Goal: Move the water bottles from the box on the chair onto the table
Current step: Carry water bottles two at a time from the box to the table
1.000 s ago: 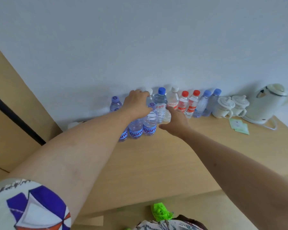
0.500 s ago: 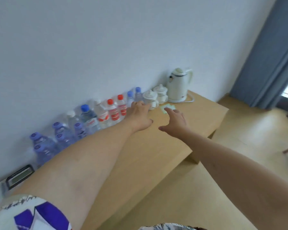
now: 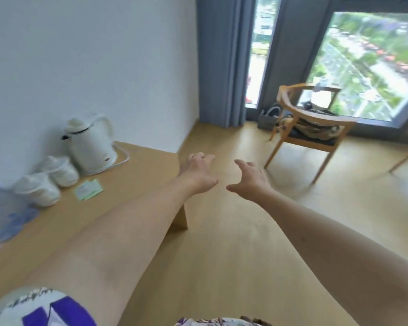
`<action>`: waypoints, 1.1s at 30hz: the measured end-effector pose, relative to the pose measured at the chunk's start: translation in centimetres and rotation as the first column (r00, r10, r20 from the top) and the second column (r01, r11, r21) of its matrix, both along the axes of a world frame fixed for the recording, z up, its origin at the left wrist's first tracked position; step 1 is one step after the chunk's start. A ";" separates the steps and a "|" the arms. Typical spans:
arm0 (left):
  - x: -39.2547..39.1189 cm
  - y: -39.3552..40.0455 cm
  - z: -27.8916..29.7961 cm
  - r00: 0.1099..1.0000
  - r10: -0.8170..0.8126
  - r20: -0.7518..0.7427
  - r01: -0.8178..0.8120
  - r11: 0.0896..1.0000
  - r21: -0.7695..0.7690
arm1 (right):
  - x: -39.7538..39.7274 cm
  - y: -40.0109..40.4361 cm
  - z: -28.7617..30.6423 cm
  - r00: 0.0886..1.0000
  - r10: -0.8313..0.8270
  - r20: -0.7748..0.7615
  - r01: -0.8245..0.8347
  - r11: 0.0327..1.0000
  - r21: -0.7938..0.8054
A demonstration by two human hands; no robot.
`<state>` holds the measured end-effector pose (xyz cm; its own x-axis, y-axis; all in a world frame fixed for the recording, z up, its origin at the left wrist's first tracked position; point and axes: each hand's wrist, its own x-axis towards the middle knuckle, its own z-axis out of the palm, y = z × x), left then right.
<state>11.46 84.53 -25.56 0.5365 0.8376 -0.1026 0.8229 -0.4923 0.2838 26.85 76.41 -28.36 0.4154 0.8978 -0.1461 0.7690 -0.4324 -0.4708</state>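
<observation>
the wooden floor [image 3: 233, 243] lies wide and bare up to the window [image 3: 372, 67]. the table [image 3: 137, 175] stands along the white wall [image 3: 92, 67], its end edge near the left hand [image 3: 197, 171]. one chair [image 3: 309, 128] stands by the window; a box on it cannot be made out. both hands, right hand [image 3: 251, 178] too, hold nothing, fingers spread. one kettle [image 3: 90, 144], two white cups [image 3: 47, 182], blurred water bottles [image 3: 3, 215] at the table's left.

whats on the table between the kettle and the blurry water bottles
In the head view, two white lidded cups stand side by side between the kettle and the water bottles, near the wall. A green card lies just in front of them.
</observation>
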 end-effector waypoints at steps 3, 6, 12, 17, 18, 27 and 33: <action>7.3 -0.2 0.2 0.993 -0.118 -0.004 0.118 0.993 -0.023 | 5.9 -1.9 0.1 0.990 -0.138 -0.008 0.138 0.990 -0.016; 14.2 -0.3 0.2 0.972 -0.233 0.024 0.234 0.972 -0.020 | 11.0 -3.4 -0.3 0.966 -0.257 -0.028 0.257 0.966 -0.018; 27.5 -0.3 -1.2 0.883 -0.460 0.090 0.464 0.885 -0.036 | 19.7 -5.2 -1.8 0.878 -0.477 -0.036 0.475 0.878 -0.057; 38.4 2.6 -2.0 0.813 -0.577 0.084 0.581 0.813 -0.041 | 28.1 -4.4 -1.9 0.774 -0.633 -0.003 0.631 0.773 -0.069; 40.3 3.4 -2.0 0.796 -0.601 0.072 0.605 0.795 -0.045 | 29.6 -4.1 -1.8 0.752 -0.660 -0.007 0.657 0.750 -0.077; 58.1 7.6 -0.8 0.602 -0.798 -0.029 0.799 0.600 0.044 | 43.5 -1.1 0.9 0.573 -0.819 -0.025 0.817 0.574 -0.049; 67.6 7.0 -3.0 0.522 -0.852 -0.044 0.852 0.523 -0.002 | 50.4 -2.4 -1.2 0.459 -0.887 -0.048 0.882 0.462 -0.097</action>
<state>79.08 91.52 -28.61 0.9917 -0.0151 -0.1279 0.0173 -0.9686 0.2482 77.25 74.02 -29.59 0.9666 0.0458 -0.2522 -0.0790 -0.8828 -0.4630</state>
